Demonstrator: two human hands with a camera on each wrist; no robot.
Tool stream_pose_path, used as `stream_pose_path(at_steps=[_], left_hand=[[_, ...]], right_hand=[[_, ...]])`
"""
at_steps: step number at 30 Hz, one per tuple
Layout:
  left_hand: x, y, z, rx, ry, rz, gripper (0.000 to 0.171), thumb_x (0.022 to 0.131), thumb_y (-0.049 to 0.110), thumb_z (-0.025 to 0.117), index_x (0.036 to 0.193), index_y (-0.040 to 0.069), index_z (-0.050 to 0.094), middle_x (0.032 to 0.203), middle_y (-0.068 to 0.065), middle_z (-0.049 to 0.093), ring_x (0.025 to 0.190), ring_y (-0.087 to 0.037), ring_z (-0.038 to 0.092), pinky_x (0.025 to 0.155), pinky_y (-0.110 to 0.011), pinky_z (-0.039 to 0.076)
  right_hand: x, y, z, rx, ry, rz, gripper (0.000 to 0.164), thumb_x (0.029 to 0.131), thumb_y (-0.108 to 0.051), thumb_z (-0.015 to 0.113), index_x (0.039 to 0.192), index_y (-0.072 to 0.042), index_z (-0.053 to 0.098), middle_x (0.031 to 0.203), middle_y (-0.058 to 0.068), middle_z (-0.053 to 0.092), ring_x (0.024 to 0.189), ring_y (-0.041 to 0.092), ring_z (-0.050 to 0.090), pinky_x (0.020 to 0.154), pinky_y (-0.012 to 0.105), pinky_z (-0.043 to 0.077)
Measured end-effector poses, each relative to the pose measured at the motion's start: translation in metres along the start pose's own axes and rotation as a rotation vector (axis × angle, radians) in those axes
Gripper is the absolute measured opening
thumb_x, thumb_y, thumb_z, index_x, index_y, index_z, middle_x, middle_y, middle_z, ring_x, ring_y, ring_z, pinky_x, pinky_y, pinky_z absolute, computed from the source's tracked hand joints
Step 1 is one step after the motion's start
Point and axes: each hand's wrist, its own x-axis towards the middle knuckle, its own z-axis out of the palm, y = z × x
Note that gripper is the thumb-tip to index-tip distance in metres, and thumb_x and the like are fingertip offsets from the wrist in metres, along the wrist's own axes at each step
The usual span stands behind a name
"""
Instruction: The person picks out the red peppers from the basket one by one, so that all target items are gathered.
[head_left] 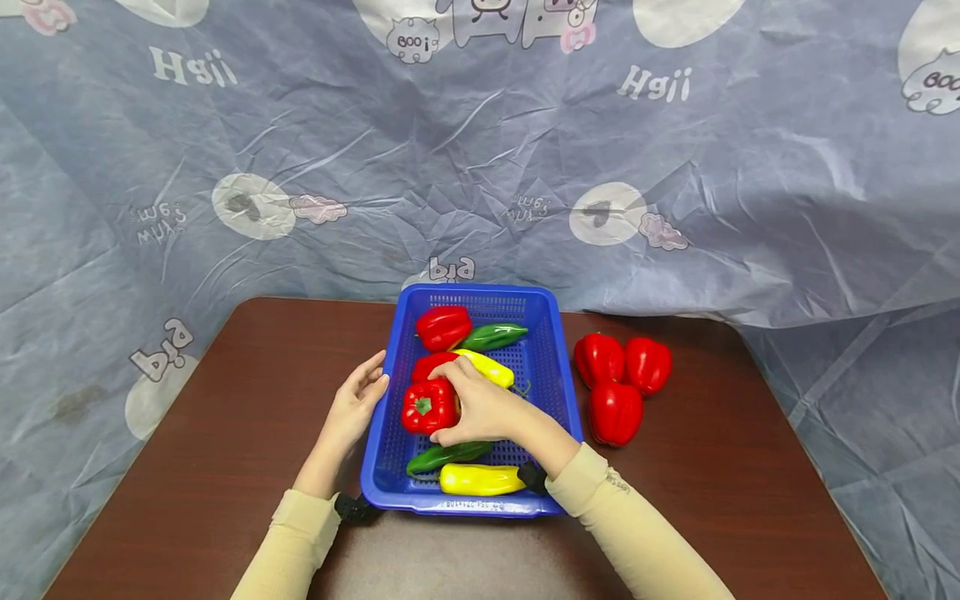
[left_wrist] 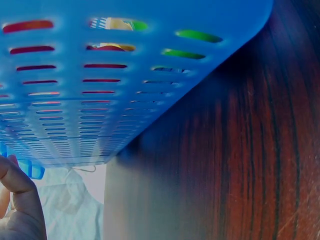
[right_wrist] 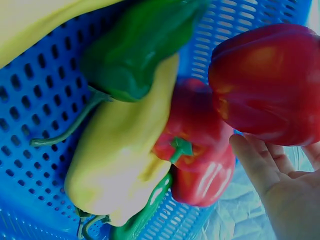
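Observation:
My right hand (head_left: 480,404) grips a red bell pepper (head_left: 429,407) above the blue basket (head_left: 380,450), thumb on its near side and fingers on its far side. The pepper's green stem points toward the head camera. My left hand (head_left: 355,408) is at the basket's left wall, fingers loosely bent near the rim; whether it touches the rim is hard to tell. Inside lie two more red bell peppers (head_left: 444,327), green peppers (head_left: 495,336) and yellow peppers (head_left: 482,479). The right wrist view shows the held pepper (right_wrist: 267,85) up close, clear of a yellow one (right_wrist: 117,165).
Three red bell peppers (head_left: 615,412) stand grouped on the brown table (head_left: 712,467), right of the basket. A printed grey-blue cloth (head_left: 465,167) hangs behind the table's far edge. The perforated basket wall (left_wrist: 100,110) fills much of the left wrist view.

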Motion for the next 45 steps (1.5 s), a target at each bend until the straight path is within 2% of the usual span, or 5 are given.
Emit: stream_pose_path(at_steps=[9, 18, 26, 32, 45], left_hand=[[-0.001, -0.001, -0.002, -0.023, 0.012, 0.007, 0.048, 0.100, 0.010, 0.056, 0.147, 0.007, 0.045, 0.111, 0.001, 0.056, 0.097, 0.001, 0.059, 0.080, -0.016, 0.051], [0.000, 0.000, -0.005, -0.026, 0.003, 0.000, 0.049, 0.100, 0.011, 0.057, 0.147, 0.010, 0.045, 0.110, 0.004, 0.054, 0.099, 0.000, 0.058, 0.082, -0.016, 0.051], [0.001, 0.001, -0.005, -0.013, 0.002, 0.001, 0.049, 0.100, 0.011, 0.057, 0.147, 0.007, 0.045, 0.111, 0.002, 0.055, 0.098, 0.001, 0.059, 0.080, -0.015, 0.051], [0.000, 0.002, -0.003, -0.027, -0.003, 0.005, 0.049, 0.099, 0.009, 0.058, 0.146, 0.005, 0.045, 0.110, 0.001, 0.055, 0.098, 0.001, 0.058, 0.082, -0.014, 0.050], [0.001, -0.003, -0.003, -0.036, -0.018, 0.011, 0.050, 0.099, 0.011, 0.058, 0.147, 0.006, 0.044, 0.108, 0.006, 0.056, 0.098, 0.001, 0.059, 0.081, -0.015, 0.051]], right_hand=[[-0.016, -0.003, -0.027, 0.263, 0.103, 0.041, 0.073, 0.080, -0.032, 0.077, 0.140, -0.012, 0.041, 0.133, 0.010, 0.043, 0.122, 0.028, 0.052, 0.102, 0.045, 0.049], [-0.049, 0.009, -0.061, 0.606, 0.235, -0.022, 0.069, 0.089, -0.019, 0.071, 0.145, -0.005, 0.034, 0.145, 0.019, 0.038, 0.128, 0.040, 0.050, 0.099, 0.048, 0.051], [-0.082, 0.036, -0.077, 0.710, 0.412, -0.067, 0.063, 0.090, -0.004, 0.061, 0.143, 0.003, 0.029, 0.134, 0.008, 0.048, 0.120, 0.013, 0.052, 0.094, 0.022, 0.052], [-0.114, 0.055, -0.084, 0.746, 0.527, -0.066, 0.049, 0.089, 0.004, 0.053, 0.135, -0.005, 0.038, 0.124, -0.006, 0.056, 0.109, 0.007, 0.060, 0.088, 0.019, 0.053], [-0.181, 0.106, -0.095, 0.783, 0.700, 0.086, 0.040, 0.096, 0.002, 0.048, 0.130, -0.019, 0.047, 0.122, -0.010, 0.058, 0.104, 0.003, 0.059, 0.084, 0.014, 0.049]])
